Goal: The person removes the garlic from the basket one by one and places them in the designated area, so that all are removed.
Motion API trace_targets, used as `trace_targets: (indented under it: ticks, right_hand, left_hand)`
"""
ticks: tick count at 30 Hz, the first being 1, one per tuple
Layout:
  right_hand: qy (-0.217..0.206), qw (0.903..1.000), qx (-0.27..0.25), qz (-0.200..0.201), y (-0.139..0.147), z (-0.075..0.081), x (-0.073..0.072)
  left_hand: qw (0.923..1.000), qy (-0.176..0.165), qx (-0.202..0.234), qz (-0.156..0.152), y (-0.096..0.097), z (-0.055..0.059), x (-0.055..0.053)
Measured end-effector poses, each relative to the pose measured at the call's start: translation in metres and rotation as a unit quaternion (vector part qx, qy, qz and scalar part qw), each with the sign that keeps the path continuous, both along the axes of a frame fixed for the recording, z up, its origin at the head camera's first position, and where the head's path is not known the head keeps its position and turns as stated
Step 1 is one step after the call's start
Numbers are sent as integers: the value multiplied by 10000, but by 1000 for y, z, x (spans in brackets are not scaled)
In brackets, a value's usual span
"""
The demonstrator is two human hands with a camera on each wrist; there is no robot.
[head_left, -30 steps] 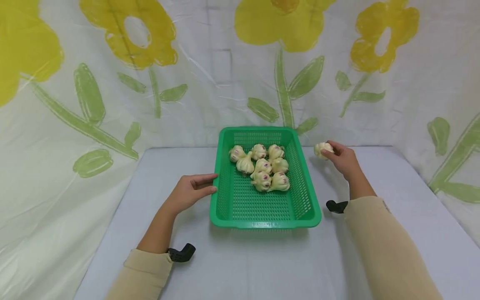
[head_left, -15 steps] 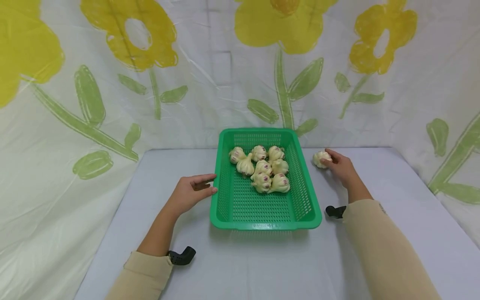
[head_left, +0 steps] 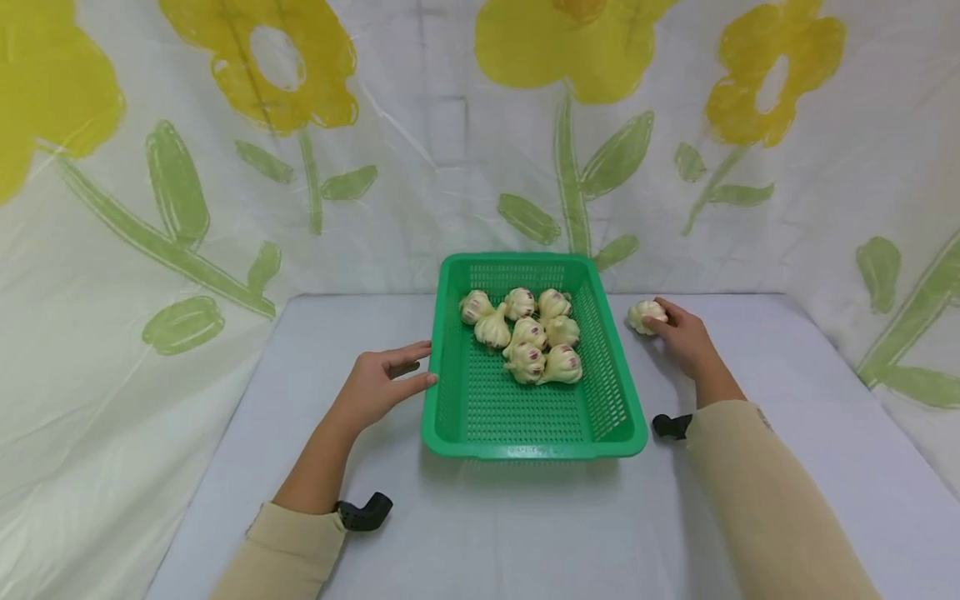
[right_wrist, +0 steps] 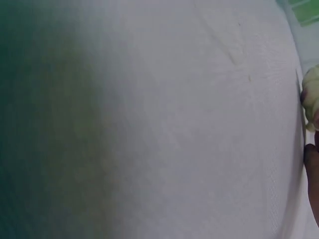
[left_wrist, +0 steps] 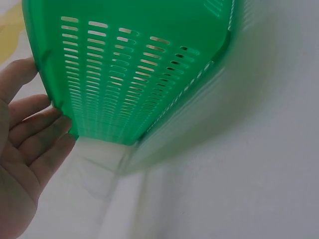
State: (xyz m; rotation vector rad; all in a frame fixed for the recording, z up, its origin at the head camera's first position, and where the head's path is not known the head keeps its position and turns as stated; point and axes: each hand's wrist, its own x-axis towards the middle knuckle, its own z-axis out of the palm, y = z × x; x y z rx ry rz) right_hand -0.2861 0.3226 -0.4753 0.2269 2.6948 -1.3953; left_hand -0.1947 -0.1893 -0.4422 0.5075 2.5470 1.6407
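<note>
My right hand point(head_left: 686, 340) holds a garlic bulb point(head_left: 645, 317) down at the table, to the right of the green basket point(head_left: 534, 451). At the right edge of the right wrist view, part of that garlic bulb point(right_wrist: 312, 97) shows against the fingers point(right_wrist: 312, 172). Several more garlic bulbs point(head_left: 527, 333) with purple marks lie inside the basket, mostly toward its far half. On the other side my left hand point(head_left: 375, 387) touches the basket's left rim with extended fingers. The left wrist view has those fingertips point(left_wrist: 64, 124) against the slotted basket wall point(left_wrist: 114, 64).
A white cloth covers the table point(head_left: 480, 533). Behind it hangs a white curtain point(head_left: 405, 233) painted with yellow flowers and green leaves. A black wrist device point(head_left: 365, 511) sticks out from the left wrist, and another black device point(head_left: 671, 426) from the right.
My right hand has lowered the garlic bulb slightly onto the table beside the basket and still holds it. My left hand stays at the basket's rim.
</note>
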Motion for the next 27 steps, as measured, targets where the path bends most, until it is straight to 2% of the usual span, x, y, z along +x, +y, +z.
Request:
trace_targets:
  ticks: [10, 17, 24, 27]
  right_hand:
    - [-50, 9998, -171, 63, -2, 4, 0]
    - [-175, 9998, -30, 44, -1, 6, -1]
    - [-383, 9986, -370, 70, 0, 8, -3]
    - [-451, 9985, -265, 167, 0, 10, -2]
  left_hand:
    - [9994, -315, -93, 78, 2, 5, -2]
    - [9994, -338, -46, 44, 1, 3, -1]
    - [9993, -363, -30, 23, 0, 4, 1]
    - [9991, -430, -62, 20, 1, 6, 2]
